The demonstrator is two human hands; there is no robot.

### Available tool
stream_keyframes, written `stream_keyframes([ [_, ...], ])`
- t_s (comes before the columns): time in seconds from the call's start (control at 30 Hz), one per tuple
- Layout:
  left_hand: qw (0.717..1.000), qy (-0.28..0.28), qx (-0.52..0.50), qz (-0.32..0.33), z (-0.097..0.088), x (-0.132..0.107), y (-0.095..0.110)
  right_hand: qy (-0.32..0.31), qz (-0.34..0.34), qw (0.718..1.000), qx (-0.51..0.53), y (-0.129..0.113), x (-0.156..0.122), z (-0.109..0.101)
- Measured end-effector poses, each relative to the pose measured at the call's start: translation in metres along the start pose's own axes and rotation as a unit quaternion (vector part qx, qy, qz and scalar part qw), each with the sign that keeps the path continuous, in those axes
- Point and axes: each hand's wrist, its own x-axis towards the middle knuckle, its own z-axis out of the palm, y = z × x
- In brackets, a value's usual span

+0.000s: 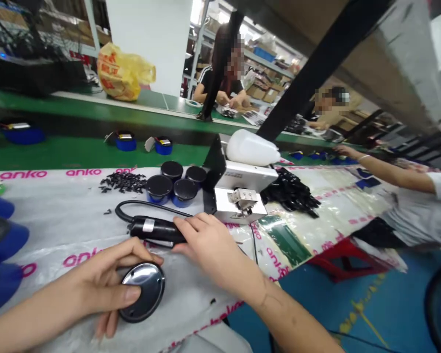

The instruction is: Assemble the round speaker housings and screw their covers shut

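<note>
My left hand (103,282) is closed round a round black disc with a shiny face (143,289), thumb on its lower edge, holding it against the plastic-covered table. My right hand (209,245) lies on the end of a black electric screwdriver (152,229) that rests on the table, fingers curled over its tip end. The tool's black cable (132,205) loops away to the left.
Behind the tool stand several blue cups with black lids (176,184), a heap of small black parts (123,181), a white machine (238,193), a white jug (252,147) and black pieces (290,193). A co-worker's arm (385,169) reaches in at right. Blue parts (2,240) lie at left.
</note>
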Motion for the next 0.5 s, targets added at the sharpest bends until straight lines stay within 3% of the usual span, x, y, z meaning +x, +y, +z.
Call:
stream_keyframes([
  [0.1,1.0,-0.008,0.016,-0.011,0.0,0.002,0.002,0.089,0.015,0.994,0.068,0.009,-0.02,-0.028],
  [0.17,0.999,-0.015,0.026,-0.018,0.003,0.005,0.006,0.23,0.068,0.957,0.163,0.016,-0.037,-0.046],
  [0.2,0.999,-0.017,0.028,-0.017,0.005,0.008,0.009,0.318,0.099,0.914,0.233,0.019,-0.045,-0.054],
  [0.3,0.999,-0.007,0.035,-0.001,0.014,0.022,0.019,0.525,0.156,0.719,0.427,0.027,-0.054,-0.073],
  [0.33,0.999,-0.004,0.036,0.006,0.017,0.028,0.022,0.556,0.155,0.677,0.456,0.028,-0.053,-0.078],
  [0.37,0.999,-0.005,0.036,0.012,0.02,0.035,0.026,0.567,0.151,0.655,0.476,0.027,-0.05,-0.082],
  [0.43,0.999,-0.016,0.027,0.021,0.025,0.048,0.03,0.552,0.128,0.651,0.505,0.024,-0.041,-0.086],
  [0.5,0.999,-0.029,0.009,0.025,0.028,0.058,0.032,0.53,0.103,0.676,0.502,0.022,-0.027,-0.086],
])
